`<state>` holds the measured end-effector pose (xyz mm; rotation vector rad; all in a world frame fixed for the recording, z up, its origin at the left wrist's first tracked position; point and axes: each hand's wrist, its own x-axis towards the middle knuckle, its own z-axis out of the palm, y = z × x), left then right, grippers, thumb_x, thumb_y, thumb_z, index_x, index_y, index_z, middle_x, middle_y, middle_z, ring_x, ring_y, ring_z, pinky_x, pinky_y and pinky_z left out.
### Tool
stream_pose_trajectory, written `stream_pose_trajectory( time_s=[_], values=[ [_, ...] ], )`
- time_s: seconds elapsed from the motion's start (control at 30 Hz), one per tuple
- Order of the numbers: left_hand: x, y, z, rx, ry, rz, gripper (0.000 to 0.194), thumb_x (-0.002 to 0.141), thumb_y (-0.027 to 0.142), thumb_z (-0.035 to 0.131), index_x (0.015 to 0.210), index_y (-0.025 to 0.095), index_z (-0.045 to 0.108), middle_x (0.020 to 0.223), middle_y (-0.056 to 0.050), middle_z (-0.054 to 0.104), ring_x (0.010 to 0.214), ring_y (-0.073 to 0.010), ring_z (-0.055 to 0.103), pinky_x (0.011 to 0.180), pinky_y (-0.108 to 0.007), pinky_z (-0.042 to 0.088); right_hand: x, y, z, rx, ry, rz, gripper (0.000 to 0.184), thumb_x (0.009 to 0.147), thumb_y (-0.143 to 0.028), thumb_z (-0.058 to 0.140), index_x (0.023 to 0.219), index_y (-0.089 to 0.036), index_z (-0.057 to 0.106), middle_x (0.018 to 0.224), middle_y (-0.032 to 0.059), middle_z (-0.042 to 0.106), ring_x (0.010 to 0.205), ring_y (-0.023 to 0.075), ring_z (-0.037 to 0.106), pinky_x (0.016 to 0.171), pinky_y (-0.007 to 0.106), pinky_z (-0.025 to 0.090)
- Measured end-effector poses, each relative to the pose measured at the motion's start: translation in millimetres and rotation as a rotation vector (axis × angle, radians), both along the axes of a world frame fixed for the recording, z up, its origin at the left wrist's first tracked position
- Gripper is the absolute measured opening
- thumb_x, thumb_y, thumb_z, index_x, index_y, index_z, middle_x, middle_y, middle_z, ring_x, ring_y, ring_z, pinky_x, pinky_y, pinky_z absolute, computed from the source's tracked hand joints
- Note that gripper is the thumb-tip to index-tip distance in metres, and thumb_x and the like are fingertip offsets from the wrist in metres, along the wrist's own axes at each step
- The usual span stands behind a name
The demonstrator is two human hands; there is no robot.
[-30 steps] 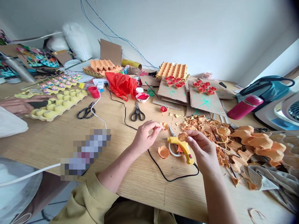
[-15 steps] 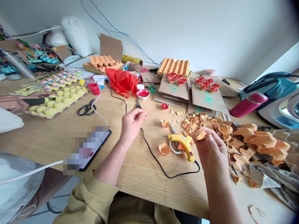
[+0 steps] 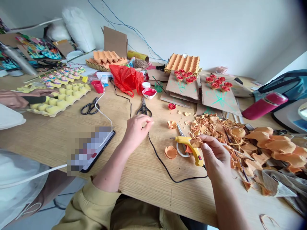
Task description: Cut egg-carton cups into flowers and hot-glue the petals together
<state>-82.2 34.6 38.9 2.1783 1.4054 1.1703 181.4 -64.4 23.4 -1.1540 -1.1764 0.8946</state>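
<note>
My right hand (image 3: pixel 217 158) pinches an orange egg-carton cup (image 3: pixel 196 142) by its edge, over the handle of a yellow hot glue gun (image 3: pixel 184 140). The gun lies on white-handled scissors (image 3: pixel 180 129). Left of it sit two petal-cut carton cups, a lower one (image 3: pixel 170 152) and an upper one (image 3: pixel 172 124). My left hand (image 3: pixel 136 129) hovers above the table with thumb and fingers pressed together; whether anything small is between them I cannot make out. Black-handled scissors (image 3: pixel 144 110) lie just beyond it.
A heap of orange carton scraps (image 3: pixel 211 127) spreads on the right. Cardboard sheets (image 3: pixel 219 99) carry red carton flowers. A dish of red paint (image 3: pixel 149 93) stands by a red plastic bag (image 3: pixel 126 80). At left, another person's hand (image 3: pixel 14 98) works at a yellow egg tray (image 3: pixel 72 95).
My right hand has moved slightly left with the carton cup, now over the glue gun. My left hand has shifted a little right and lower, still pinched. The view has turned slightly.
</note>
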Motion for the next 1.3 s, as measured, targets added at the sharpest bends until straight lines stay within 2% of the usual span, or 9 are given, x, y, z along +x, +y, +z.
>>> stream_pose_trajectory(
  time_s=[0.07, 0.1, 0.13, 0.23, 0.33, 0.47, 0.6, 0.77, 1.3],
  values=[
    [9, -9, -2.9, -0.145, 0.011, -0.145, 0.024, 0.093, 0.031, 0.060, 0.073, 0.019, 0.067, 0.081, -0.003, 0.073, 0.079, -0.0183, 0.067, 0.077, -0.031, 0.050, -2, 1, -0.7, 0.009, -0.035, -0.009, 0.022, 0.091, -0.040, 0.069, 0.108, -0.026, 0.070, 0.095, 0.0053, 0.072, 0.081, 0.0197, 0.066, 0.069, 0.032, 0.056],
    [13, -15, -4.6, -0.193, 0.028, -0.194, 0.015, 0.089, 0.032, 0.067, 0.082, 0.019, 0.068, 0.086, -0.003, 0.074, 0.082, -0.0186, 0.068, 0.077, -0.030, 0.050, -3, 1, -1.6, 0.016, -0.059, -0.007, 0.023, 0.091, -0.041, 0.068, 0.109, -0.026, 0.070, 0.097, 0.0057, 0.072, 0.083, 0.0201, 0.066, 0.070, 0.033, 0.056],
    [18, -21, -6.3, -0.221, 0.073, -0.228, 0.018, 0.083, 0.033, 0.075, 0.092, 0.020, 0.068, 0.094, -0.003, 0.074, 0.086, -0.0200, 0.068, 0.079, -0.031, 0.050, -4, 1, -2.7, 0.022, -0.093, 0.002, 0.024, 0.092, -0.041, 0.067, 0.110, -0.026, 0.069, 0.099, 0.0060, 0.071, 0.084, 0.0205, 0.066, 0.072, 0.033, 0.056],
    [30, -39, -11.8, -0.269, 0.216, -0.329, 0.048, 0.067, 0.035, 0.088, 0.107, 0.020, 0.066, 0.108, -0.006, 0.072, 0.100, -0.0257, 0.066, 0.088, -0.037, 0.051, -8, 1, -5.8, 0.051, -0.268, 0.055, 0.021, 0.095, -0.039, 0.063, 0.109, -0.026, 0.068, 0.098, 0.0058, 0.069, 0.087, 0.0206, 0.064, 0.075, 0.034, 0.053],
    [39, -48, -19.0, -0.302, 0.298, -0.355, 0.062, 0.060, 0.037, 0.092, 0.113, 0.020, 0.064, 0.116, -0.009, 0.069, 0.108, -0.0307, 0.063, 0.094, -0.043, 0.050, -13, -1, -6.3, 0.082, -0.468, 0.096, 0.015, 0.096, -0.035, 0.061, 0.106, -0.025, 0.067, 0.094, 0.0046, 0.066, 0.084, 0.0191, 0.061, 0.074, 0.032, 0.050],
    [46, -50, -29.4, -0.312, 0.292, -0.361, 0.053, 0.066, 0.027, 0.089, 0.111, 0.019, 0.063, 0.114, -0.009, 0.070, 0.109, -0.0305, 0.063, 0.095, -0.044, 0.050, -18, -1, -6.0, 0.133, -0.604, 0.157, 0.014, 0.097, -0.030, 0.061, 0.108, -0.025, 0.066, 0.098, 0.0048, 0.066, 0.086, 0.0182, 0.061, 0.075, 0.031, 0.050],
    [49, -51, -32.3, -0.303, 0.231, -0.381, 0.041, 0.071, 0.019, 0.083, 0.107, 0.020, 0.063, 0.108, -0.007, 0.071, 0.103, -0.0276, 0.066, 0.092, -0.041, 0.051, -21, -1, -8.3, 0.152, -0.695, 0.186, 0.015, 0.097, -0.027, 0.060, 0.110, -0.024, 0.065, 0.101, 0.0067, 0.066, 0.092, 0.0210, 0.062, 0.077, 0.034, 0.051],
    [49, -52, -31.1, -0.350, 0.182, -0.419, 0.044, 0.073, 0.014, 0.081, 0.112, 0.019, 0.061, 0.109, -0.008, 0.070, 0.102, -0.0262, 0.067, 0.088, -0.037, 0.052, -23, 1, -13.2, 0.188, -0.808, 0.207, 0.014, 0.097, -0.024, 0.058, 0.109, -0.024, 0.066, 0.103, 0.0075, 0.068, 0.097, 0.0240, 0.062, 0.083, 0.039, 0.051],
    [49, -52, -37.3, -0.393, 0.122, -0.458, 0.037, 0.076, 0.011, 0.077, 0.108, 0.019, 0.060, 0.106, -0.007, 0.067, 0.096, -0.0234, 0.067, 0.083, -0.033, 0.053, -25, 4, -20.1, 0.217, -0.973, 0.250, 0.017, 0.098, -0.025, 0.057, 0.113, -0.025, 0.066, 0.106, 0.0078, 0.070, 0.096, 0.0253, 0.061, 0.082, 0.042, 0.048]
  ],
)
